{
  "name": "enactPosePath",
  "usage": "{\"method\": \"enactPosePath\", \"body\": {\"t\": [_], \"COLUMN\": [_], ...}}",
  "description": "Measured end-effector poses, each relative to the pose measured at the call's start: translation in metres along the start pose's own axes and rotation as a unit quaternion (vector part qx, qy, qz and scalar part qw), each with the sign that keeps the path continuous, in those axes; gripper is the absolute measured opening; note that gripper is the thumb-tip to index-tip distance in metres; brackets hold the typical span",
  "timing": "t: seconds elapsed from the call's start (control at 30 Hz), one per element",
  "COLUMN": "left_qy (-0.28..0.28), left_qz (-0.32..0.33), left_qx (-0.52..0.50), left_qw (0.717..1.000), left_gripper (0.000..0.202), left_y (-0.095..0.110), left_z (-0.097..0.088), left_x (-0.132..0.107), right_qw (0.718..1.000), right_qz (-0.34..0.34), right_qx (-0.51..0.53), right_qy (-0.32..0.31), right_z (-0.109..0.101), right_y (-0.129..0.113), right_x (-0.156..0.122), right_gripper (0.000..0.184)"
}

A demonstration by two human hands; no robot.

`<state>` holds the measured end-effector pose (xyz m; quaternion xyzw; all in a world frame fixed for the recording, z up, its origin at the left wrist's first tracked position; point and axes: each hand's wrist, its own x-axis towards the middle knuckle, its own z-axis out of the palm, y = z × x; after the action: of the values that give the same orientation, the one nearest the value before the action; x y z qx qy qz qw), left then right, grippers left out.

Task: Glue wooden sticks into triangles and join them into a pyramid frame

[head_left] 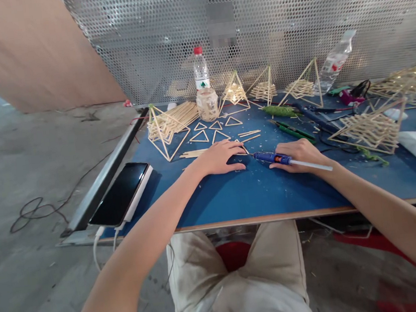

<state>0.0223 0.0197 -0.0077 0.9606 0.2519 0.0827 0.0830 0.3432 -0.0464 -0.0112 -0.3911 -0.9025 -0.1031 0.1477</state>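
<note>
My right hand (298, 154) is wrapped round a blue hot glue gun (271, 157), with a whitish glue stick (312, 165) jutting from its back end. The gun's nozzle points left, at a corner of a small triangle of thin wooden sticks (243, 147). My left hand (223, 157) lies on the table over that triangle, fingers stretched out and thumb apart; it hides part of the sticks. Just beyond it lie several small stick triangles (199, 137) and a few loose sticks (250, 137). More flat sticks (192, 153) stick out to the left of the hand.
Stick pyramids stand along the back, one at the left (166, 135). A water bottle (202, 76) stands in a jar-like holder (207, 105). Green-handled pliers (293, 131) lie beyond my right hand. A phone (120, 193) on a white block is at the left edge of the blue table (243, 197).
</note>
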Motion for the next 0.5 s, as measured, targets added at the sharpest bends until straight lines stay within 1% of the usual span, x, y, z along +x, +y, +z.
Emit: {"method": "enactPosePath", "body": {"t": [0.07, 0.13, 0.37, 0.5], "left_qy": [0.001, 0.003, -0.001, -0.005], "left_qz": [0.002, 0.003, -0.003, 0.001], "left_qx": [-0.004, -0.007, -0.01, -0.002], "left_qw": [1.0, 1.0, 1.0, 1.0], "left_gripper": [0.061, 0.061, 0.072, 0.072], "left_y": [-0.0004, -0.0004, 0.0, -0.0022], "left_z": [0.0006, 0.0009, 0.0019, 0.0043], "left_x": [0.0002, 0.0002, 0.0003, 0.0013], "right_qw": [1.0, 0.999, 1.0, 1.0], "right_qz": [0.022, 0.033, 0.013, 0.011], "right_qx": [0.006, 0.016, 0.02, 0.015], "right_qy": [-0.021, -0.027, -0.017, -0.017], "right_z": [-0.0012, -0.0014, 0.0005, 0.0007], "right_y": [-0.0012, -0.0015, 0.0013, 0.001], "right_x": [0.0005, 0.0006, -0.0002, 0.0004], "right_gripper": [0.055, 0.054, 0.053, 0.056]}}
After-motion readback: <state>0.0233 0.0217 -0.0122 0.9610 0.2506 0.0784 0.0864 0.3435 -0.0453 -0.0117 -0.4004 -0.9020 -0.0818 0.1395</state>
